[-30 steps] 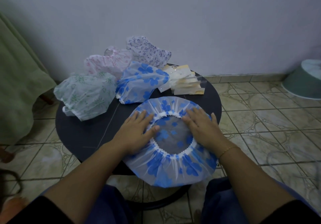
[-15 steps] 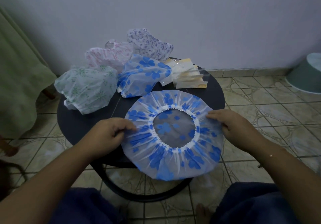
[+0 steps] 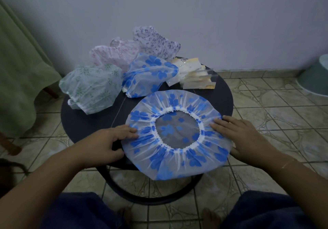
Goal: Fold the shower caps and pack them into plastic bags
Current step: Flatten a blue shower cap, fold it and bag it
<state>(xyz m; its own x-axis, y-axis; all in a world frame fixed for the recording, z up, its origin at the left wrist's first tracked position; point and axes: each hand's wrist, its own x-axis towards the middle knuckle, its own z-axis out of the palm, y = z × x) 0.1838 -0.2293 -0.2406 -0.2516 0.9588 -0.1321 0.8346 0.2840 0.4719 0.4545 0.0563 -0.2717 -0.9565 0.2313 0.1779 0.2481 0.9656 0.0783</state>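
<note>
On the near half of the round dark bench (image 3: 85, 122), a blue-flowered shower cap (image 3: 177, 136) is laid flat with its elastic opening upward, its near edge overhanging the bench rim. The left hand (image 3: 104, 145) is placed at the cap's left edge, fingers extended onto the plastic; whether the thumb is tucked under the edge cannot be told. The right hand (image 3: 243, 136) is rested on the right edge with fingers straight and flat, nothing being grasped. Four further caps, unfolded and puffed, are noted behind: green-patterned (image 3: 92, 86), pink-patterned (image 3: 113, 54), purple-patterned (image 3: 156, 42) and a second blue-flowered one (image 3: 150, 74). A stack of plastic bags (image 3: 193, 76) is seen at the far right of the bench, just beside the second blue cap. The step in hand is judged to be flattening before the first fold; no cap is yet packed. The next move is judged to call for one edge to be taken up and carried across the opening, with trapped air pressed out so that the slippery film does not spring back.
</note>
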